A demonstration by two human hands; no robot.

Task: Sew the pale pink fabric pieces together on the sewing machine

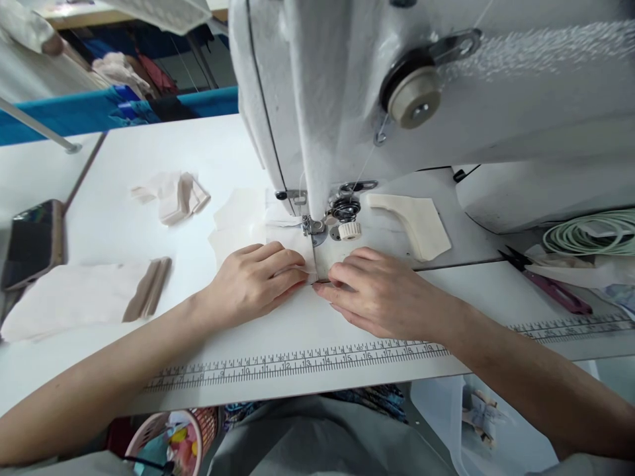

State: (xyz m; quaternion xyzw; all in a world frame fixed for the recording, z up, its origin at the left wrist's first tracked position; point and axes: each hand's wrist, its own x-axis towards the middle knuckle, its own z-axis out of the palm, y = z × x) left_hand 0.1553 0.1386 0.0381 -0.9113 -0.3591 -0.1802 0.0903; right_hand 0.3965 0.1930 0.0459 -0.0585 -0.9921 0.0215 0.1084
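Note:
A pale, thin fabric piece (241,218) lies flat at the left of the presser foot (313,226) of a white sewing machine (337,86). My left hand (260,274) has its fingers closed on the fabric's front edge, just before the foot. Across from it, my right hand (374,291) has bent fingers, with its fingertips at the same edge beside the left fingertips. What the right fingers pinch, if anything, is too small to make out. Behind the right hand lies a cream curved piece (421,228).
Folded scraps (181,198), a pale fabric stack (79,297) and a phone (37,238) lie left. Scissors (555,287) and coiled green cord (592,233) are at right. A printed ruler (297,362) runs along the front edge; a basket (201,430) and plastic bin (441,410) sit below.

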